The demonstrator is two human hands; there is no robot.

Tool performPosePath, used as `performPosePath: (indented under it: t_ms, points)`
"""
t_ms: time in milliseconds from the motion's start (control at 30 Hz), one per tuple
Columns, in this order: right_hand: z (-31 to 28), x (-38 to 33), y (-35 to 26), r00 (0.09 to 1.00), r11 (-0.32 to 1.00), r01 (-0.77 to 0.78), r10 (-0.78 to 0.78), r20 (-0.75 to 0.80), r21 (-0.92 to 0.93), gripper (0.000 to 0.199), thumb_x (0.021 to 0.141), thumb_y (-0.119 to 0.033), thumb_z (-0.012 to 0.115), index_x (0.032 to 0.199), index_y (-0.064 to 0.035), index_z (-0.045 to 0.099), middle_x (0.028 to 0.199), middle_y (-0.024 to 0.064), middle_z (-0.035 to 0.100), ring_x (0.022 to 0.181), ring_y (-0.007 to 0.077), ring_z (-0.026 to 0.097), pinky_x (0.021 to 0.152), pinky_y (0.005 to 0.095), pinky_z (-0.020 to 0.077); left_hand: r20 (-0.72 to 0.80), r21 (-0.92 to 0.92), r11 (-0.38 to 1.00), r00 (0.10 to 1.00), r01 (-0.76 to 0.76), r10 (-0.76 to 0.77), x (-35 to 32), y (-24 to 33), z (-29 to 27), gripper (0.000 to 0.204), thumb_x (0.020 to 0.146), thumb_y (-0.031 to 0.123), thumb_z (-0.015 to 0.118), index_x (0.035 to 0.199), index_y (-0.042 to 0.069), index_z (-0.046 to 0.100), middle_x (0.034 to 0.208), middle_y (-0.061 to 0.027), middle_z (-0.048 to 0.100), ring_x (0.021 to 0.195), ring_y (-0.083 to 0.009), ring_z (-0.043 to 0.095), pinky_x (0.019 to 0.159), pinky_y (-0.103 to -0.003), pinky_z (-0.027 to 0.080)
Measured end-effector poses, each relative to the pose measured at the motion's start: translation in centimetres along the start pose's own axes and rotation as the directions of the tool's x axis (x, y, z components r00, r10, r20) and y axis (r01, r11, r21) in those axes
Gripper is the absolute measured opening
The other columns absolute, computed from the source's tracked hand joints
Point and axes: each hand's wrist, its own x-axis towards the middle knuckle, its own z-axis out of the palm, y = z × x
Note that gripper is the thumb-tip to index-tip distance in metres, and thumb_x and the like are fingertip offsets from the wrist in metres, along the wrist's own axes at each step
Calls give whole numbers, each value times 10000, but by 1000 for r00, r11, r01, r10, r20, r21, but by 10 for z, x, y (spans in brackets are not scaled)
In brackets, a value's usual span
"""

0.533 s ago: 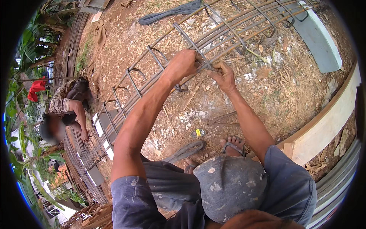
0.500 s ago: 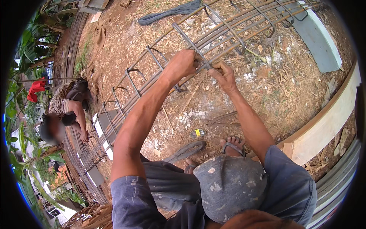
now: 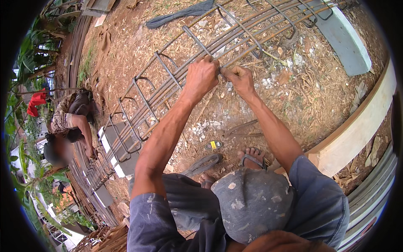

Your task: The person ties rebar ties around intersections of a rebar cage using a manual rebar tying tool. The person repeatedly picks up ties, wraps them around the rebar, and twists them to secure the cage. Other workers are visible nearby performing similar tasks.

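A long rebar cage (image 3: 166,74) of rusty bars and square grey stirrups slants from the lower left to the upper right. My left hand (image 3: 203,75) is closed around a rebar stirrup (image 3: 195,38), where it meets the lengthwise bars. Close beside it, my right hand (image 3: 240,82) has thumb and fingers pinched together at the near corner of that stirrup. Whatever lies in the pinch is too small or hidden to make out. The fingertips of both hands almost meet.
Grey tie wire lies in a bundle (image 3: 180,16) beyond the cage and a coil (image 3: 203,164) by my feet. Nearby are pincers (image 3: 239,129) and a tape measure (image 3: 213,145). A plank (image 3: 357,126) borders the right. Another person (image 3: 75,122) crouches at the cage's left end.
Both hands have drawn closer together at the stirrup corner, the right one moving left with its fingers curled tighter. The whole view has shifted slightly.
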Motion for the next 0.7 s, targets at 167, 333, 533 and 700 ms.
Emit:
performPosePath:
  t_ms: [167, 333, 533, 700]
  points:
    - [4, -4, -26, 979, 979, -182, 190, -77, 96, 392, 850, -267, 741, 563, -62, 570, 518, -34, 493, 486, 55, 383, 454, 268, 288, 102, 14, 999, 994, 38, -39, 3, 13, -5, 163, 641, 12, 611, 795, -16, 659, 807, -200, 641, 750, -369, 647, 653, -455, 513]
    - [1, -21, -26, 965, 961, -252, 258, -41, 115, 262, 881, -252, 699, 773, -17, 658, 595, -35, 529, 508, 50, 394, 452, 254, 280, 17, 10, 926, 926, -378, 377, 15, -12, -7, 88, 724, 17, 599, 780, -4, 665, 767, -170, 661, 759, -348, 665, 668, -420, 540]
    - [-8, -33, -66, 935, 937, -349, 345, 86, 31, 231, 879, -237, 669, 960, -21, 689, 642, 2, 584, 559, 62, 463, 493, 262, 346, 46, -173, 982, 997, 73, -66, 20, 2, 6, 123, 776, 141, 663, 759, 19, 674, 798, -168, 687, 722, -348, 670, 666, -445, 529]
    - [-38, -45, -79, 973, 880, -167, 220, 70, -444, 155, 823, -164, 653, 918, -44, 677, 722, 90, 680, 637, 182, 638, 581, 344, 462, -163, -636, 748, 913, 192, -374, -20, 17, 29, 155, 720, 84, 711, 861, 20, 714, 904, -164, 681, 829, -348, 641, 754, -422, 518]
